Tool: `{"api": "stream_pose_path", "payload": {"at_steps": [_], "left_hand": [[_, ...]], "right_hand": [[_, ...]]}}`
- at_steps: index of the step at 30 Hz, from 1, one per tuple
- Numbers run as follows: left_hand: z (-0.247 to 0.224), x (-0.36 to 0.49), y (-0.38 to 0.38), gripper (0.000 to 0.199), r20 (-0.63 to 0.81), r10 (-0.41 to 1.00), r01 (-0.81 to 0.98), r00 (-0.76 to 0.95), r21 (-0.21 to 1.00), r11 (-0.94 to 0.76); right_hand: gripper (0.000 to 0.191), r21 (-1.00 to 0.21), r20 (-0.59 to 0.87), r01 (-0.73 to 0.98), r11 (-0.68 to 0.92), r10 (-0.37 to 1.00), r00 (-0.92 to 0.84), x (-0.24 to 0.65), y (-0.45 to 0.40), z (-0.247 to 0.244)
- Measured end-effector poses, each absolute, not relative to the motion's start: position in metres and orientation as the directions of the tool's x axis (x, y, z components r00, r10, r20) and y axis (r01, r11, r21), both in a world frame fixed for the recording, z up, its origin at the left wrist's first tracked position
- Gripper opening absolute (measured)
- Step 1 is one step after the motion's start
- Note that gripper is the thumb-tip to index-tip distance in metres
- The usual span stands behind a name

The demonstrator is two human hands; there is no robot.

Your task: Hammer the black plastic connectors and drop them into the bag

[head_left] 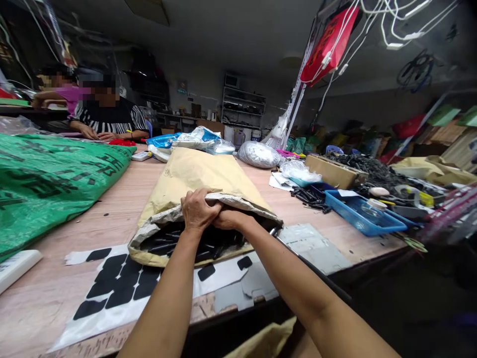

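Green printed bag is laid on tabletop, left side; blue tray is set at right, cardboard box placed behind; red bag is hung overhead.

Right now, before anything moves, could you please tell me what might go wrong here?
The sack gapes toward the table's near edge, so black parts might slide out. Its lower lip overlaps the sheet of black patches, so dragging it could shift or crease that. The rim under the left hand looks creased and might tear if pulled hard.
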State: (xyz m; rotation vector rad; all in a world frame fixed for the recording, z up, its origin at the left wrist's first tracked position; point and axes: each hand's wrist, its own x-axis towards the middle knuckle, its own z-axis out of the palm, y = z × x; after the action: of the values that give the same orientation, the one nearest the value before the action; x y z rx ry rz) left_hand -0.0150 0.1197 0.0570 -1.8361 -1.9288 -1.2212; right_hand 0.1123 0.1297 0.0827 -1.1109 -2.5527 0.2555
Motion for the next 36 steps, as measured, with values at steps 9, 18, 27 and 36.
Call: {"api": "stream_pose_path", "payload": {"at_steps": [9,18,27,36], "left_hand": [[0.037,-0.014,0.117,0.033,0.632,0.741,0.894,-0.227,0.436,-0.098],[0.048,-0.021,0.081,0.077,0.653,0.744,0.894,-0.144,0.407,-0.185],[0.011,-0.040,-0.011,0.008,0.585,0.791,0.895,-0.178,0.431,-0.118],[-0.014,-0.041,-0.012,0.022,0.495,0.869,0.949,0.017,0.267,-0.170]], "right_hand": [[0.028,-0.559,0.480,0.350,0.752,0.637,-0.603,0.204,0.080,0.076],[0.025,-0.557,0.529,0.695,0.455,0.839,-0.125,0.310,0.027,0.021],[0.026,-0.179,0.325,0.964,0.194,0.937,-0.128,0.324,0.015,0.000],[0.026,-0.064,0.435,0.980,0.188,0.889,-0.142,0.325,-0.003,-0.016]]}}
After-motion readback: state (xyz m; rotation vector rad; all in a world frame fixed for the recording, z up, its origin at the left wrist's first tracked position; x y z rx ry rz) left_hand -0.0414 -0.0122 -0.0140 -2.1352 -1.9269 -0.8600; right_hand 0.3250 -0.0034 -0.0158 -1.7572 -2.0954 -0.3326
